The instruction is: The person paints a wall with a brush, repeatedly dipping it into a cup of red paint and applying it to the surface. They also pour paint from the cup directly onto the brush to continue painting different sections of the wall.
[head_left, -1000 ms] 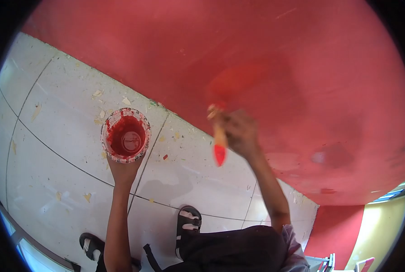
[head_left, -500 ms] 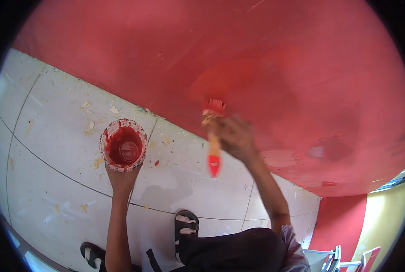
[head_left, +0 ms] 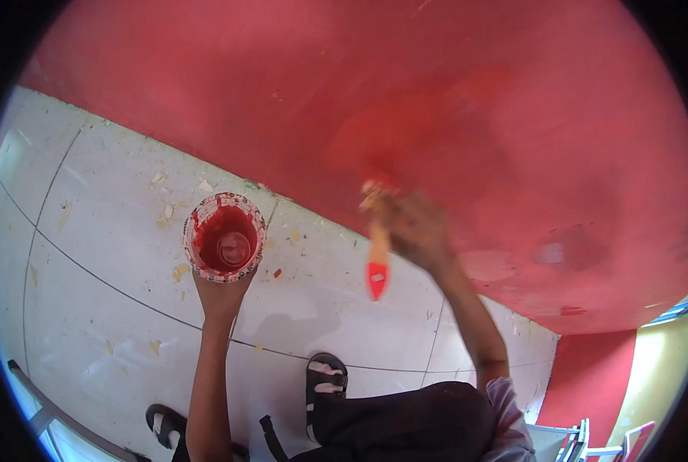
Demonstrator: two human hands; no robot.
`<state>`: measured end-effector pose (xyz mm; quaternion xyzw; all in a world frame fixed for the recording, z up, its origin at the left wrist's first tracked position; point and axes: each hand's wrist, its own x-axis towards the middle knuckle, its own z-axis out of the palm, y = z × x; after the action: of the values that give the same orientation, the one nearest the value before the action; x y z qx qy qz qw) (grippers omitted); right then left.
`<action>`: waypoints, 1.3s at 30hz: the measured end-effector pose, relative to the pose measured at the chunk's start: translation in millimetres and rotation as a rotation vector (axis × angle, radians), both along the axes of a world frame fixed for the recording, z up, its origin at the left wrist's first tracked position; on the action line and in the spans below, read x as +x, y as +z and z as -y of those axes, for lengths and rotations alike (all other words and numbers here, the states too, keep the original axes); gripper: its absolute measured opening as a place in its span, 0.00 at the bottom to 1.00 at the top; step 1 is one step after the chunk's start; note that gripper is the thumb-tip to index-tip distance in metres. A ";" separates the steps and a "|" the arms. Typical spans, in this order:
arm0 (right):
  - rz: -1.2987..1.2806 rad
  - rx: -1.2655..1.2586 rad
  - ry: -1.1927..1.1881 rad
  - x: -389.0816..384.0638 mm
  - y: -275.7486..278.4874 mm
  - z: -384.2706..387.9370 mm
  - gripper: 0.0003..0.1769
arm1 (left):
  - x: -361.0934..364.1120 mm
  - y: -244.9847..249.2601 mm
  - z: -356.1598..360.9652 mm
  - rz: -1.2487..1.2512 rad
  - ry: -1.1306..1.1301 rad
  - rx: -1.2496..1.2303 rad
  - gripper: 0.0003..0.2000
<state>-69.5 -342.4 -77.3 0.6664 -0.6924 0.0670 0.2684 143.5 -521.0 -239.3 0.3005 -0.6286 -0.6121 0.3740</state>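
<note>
My left hand (head_left: 222,296) is closed around the lower side of a paint cup (head_left: 191,245), which has a patterned rim and wet red paint inside. Its fingers are largely hidden behind the cup. In my right hand (head_left: 419,229) is a paintbrush (head_left: 379,250) with a wooden handle and a red tip at the handle's end. The bristles meet the red wall (head_left: 467,177) or are very close to it; motion blurs them. A brighter, wet-looking red patch spreads over the wall just above the brush.
Pale floor tiles (head_left: 113,254) carry scattered paint flakes beside the wall's lower edge. My sandalled feet (head_left: 327,377) are below. A chair-like metal frame (head_left: 583,443) stands at bottom right, and a dark rail (head_left: 43,400) at bottom left. The wall bears scuffed patches (head_left: 552,252).
The whole view has shifted slightly, with cup and floor appearing farther right. The brush has moved a little against the wall, and its bristles are more blurred. Both hands keep their hold.
</note>
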 end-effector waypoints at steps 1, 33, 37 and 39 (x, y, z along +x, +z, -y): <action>0.030 -0.125 -0.017 -10.2 20.0 -0.9 0.15 | 2.4 -4.6 2.1 0.021 -0.006 0.004 0.30; 0.096 -0.129 0.055 -3.8 -59.4 88.0 0.07 | 45.6 -7.7 51.5 0.130 -0.012 -0.002 0.35; -0.128 -0.638 -0.069 -16.2 40.4 111.1 0.08 | 48.9 -15.1 56.4 0.132 0.029 0.011 0.34; -0.140 -0.706 -0.026 -71.7 -0.2 89.1 0.13 | 48.3 -17.3 56.3 0.116 0.049 0.020 0.34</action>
<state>-141.2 -431.4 -77.5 0.5267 -0.6148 0.2529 0.5297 191.8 -577.3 -256.6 0.3547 -0.6355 -0.5906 0.3486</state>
